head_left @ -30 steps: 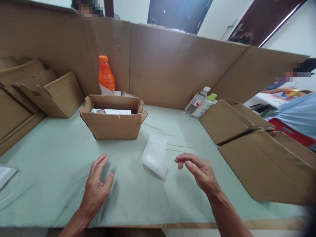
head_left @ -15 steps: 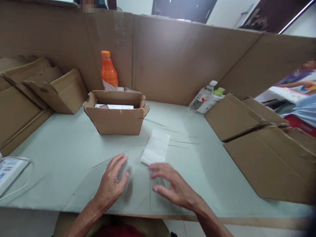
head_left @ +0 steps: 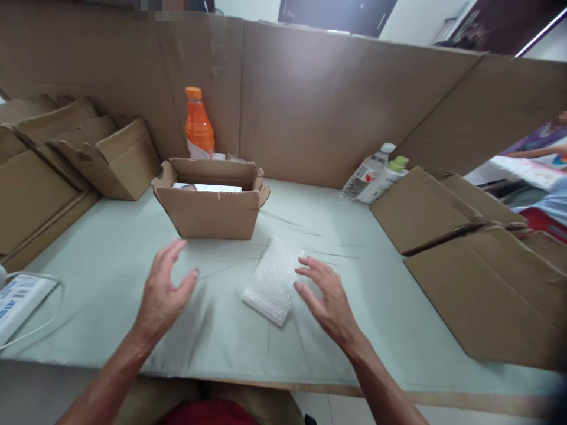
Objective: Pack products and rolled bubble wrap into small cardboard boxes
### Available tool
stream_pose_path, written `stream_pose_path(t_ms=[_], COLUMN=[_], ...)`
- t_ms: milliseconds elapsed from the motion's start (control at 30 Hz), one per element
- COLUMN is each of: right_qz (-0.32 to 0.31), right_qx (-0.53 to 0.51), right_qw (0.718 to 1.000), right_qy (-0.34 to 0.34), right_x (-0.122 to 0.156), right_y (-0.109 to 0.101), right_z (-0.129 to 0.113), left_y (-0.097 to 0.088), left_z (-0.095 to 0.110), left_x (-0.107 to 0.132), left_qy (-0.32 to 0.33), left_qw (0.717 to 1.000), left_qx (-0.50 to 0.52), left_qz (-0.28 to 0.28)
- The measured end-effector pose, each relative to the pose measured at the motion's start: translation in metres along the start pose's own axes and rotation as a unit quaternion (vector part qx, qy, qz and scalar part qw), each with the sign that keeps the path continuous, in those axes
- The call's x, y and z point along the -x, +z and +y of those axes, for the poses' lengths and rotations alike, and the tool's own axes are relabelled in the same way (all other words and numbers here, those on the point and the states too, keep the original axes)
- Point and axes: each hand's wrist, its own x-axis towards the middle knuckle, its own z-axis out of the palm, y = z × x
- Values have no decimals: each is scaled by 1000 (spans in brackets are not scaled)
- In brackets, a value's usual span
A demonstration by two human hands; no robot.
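Observation:
A flat piece of bubble wrap (head_left: 275, 277) lies on the pale green table cover, slightly left of my right hand (head_left: 325, 292). That hand hovers at its right edge with the fingers apart; whether the fingertips touch it I cannot tell. Further left, my left hand (head_left: 166, 289) is held over the cover, fingers spread and nothing in them. Beyond the hands stands an open cardboard box (head_left: 212, 213) with a white flat box (head_left: 212, 188) inside, its lower part hidden by the front wall.
An orange bottle (head_left: 199, 127) stands behind the box. A clear bottle (head_left: 365, 174) and a green-capped white bottle (head_left: 385, 180) lean at the back right. Cardboard boxes (head_left: 482, 289) line the right, more boxes (head_left: 119, 156) the left. A white power strip (head_left: 24, 304) with cable lies front left.
My left hand has moved left and away from me, my right hand to the right and slightly forward. The bubble wrap shows further toward me and larger, no longer partly behind my fingers.

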Motion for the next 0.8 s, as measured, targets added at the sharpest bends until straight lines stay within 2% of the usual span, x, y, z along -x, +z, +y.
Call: stream_pose_path(t_ms=[67,167,267,333,433,633,733,800], right_qz=[7,-25,-66,-98,-114,-164,-181,-170], right_qx=[-17,-85,-154,-186,-215,-241,-266,-266], right_qw=[999,995,984,976,970,955,946,947], right_qy=[28,42,66,65,20,-48,-51,-58], right_x=[-14,-51,-97,-123,-145,-147,-151,-159], right_y=[-5,7,35,54,75,98,106,108], right_z=[3,5,-1,-9,-24,-49,-44,-32], left_y=[-8,0,22,34,35,8,8,11], left_z=[-12,-28,-40,-45,-51,-77,-87,-89], left_x=[-23,-60,-92,-102,-99,-76,-73,-73], left_qy=[-27,-59,-94,-106,-118,-140,-151,-152], left_qw=[998,990,978,969,960,953,941,938], left_qx=[10,75,153,209,235,173,179,189], left_qz=[54,102,103,83,92,206,244,246])
